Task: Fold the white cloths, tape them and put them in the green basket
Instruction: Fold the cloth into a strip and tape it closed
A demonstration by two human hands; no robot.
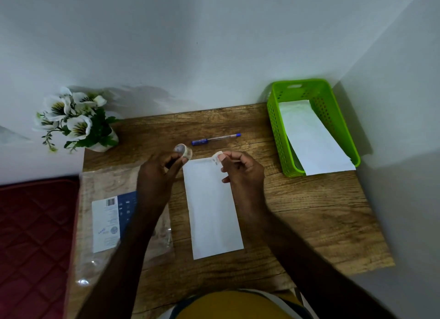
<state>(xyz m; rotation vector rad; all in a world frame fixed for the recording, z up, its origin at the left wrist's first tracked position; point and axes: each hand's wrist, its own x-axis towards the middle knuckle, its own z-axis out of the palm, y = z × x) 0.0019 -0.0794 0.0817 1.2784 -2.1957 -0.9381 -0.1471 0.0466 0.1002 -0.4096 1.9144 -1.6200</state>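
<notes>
Holding a tape roll (183, 151) in the left hand (159, 173), the right hand (241, 170) pinches a tape strip (216, 157), seemingly ready for sealing. The folded white cloth (212, 209) lies flat on the counter (309, 211) directly beneath.

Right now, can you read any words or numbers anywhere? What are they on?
None can be read.
Label in the clear bag: barcode and small print, too blurred.
Tape piece held by right hand: dark marks, unreadable.
Pen: nothing readable.
</notes>
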